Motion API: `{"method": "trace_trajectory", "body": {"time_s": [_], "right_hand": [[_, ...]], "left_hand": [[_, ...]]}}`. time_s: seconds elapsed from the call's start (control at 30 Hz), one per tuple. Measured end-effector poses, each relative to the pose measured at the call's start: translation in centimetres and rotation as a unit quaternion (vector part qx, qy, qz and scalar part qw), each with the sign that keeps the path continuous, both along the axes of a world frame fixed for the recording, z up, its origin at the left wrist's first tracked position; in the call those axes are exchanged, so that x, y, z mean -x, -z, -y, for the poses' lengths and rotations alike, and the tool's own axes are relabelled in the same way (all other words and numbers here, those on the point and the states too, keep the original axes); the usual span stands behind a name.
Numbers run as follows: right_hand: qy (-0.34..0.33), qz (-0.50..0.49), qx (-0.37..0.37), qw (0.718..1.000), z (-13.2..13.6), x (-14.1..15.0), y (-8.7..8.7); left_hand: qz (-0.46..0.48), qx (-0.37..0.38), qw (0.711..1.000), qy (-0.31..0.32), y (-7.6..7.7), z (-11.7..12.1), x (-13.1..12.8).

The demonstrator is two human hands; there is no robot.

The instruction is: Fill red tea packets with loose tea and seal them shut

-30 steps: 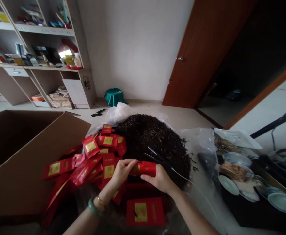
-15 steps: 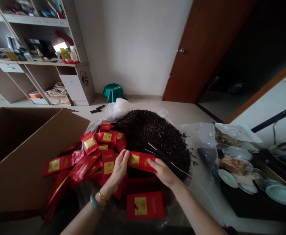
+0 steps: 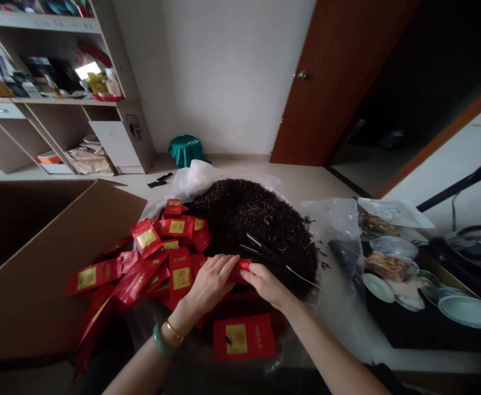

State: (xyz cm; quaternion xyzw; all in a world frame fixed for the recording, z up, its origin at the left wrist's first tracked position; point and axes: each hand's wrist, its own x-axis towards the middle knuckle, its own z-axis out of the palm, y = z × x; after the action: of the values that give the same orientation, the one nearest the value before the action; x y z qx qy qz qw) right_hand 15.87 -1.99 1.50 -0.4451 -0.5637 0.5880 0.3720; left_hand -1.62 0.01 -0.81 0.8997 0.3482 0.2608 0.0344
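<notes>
**Red packet (image 3: pixel 235 274) held crosswise**

The packet is held at the near edge of a dark leaf heap (image 3: pixel 261 211), its long axis apparently running left to right. It is gripped from above by the left hand (image 3: pixel 211 281), which hides much of it, and pinched at its right end by the right hand (image 3: pixel 266 283). Smooth, glossy rectangular packets (image 3: pixel 100 274) are piled leftward; the heap is formed of thin, wiry strands.
</notes>
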Motion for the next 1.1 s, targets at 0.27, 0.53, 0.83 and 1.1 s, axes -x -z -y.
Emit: {"method": "trace_trajectory", "body": {"time_s": [0.27,0.53,0.83,1.1], "right_hand": [[0.010,0.002,0.008,1.000,0.3,0.0,0.5],[-0.012,-0.077,0.064,0.995,0.4,0.3,-0.1],[-0.050,-0.105,0.045,0.992,0.2,-0.3,-1.2],[0.003,-0.072,0.046,0.996,0.1,-0.1,0.3]], "left_hand": [[0.012,0.011,1.000,-0.017,0.4,0.1,-0.3],[0.013,0.033,0.999,-0.016,0.7,-0.1,-0.2],[0.036,0.041,0.997,-0.049,0.2,-0.2,-0.2],[0.012,0.029,0.998,-0.047,-0.1,0.2,-0.5]]}}
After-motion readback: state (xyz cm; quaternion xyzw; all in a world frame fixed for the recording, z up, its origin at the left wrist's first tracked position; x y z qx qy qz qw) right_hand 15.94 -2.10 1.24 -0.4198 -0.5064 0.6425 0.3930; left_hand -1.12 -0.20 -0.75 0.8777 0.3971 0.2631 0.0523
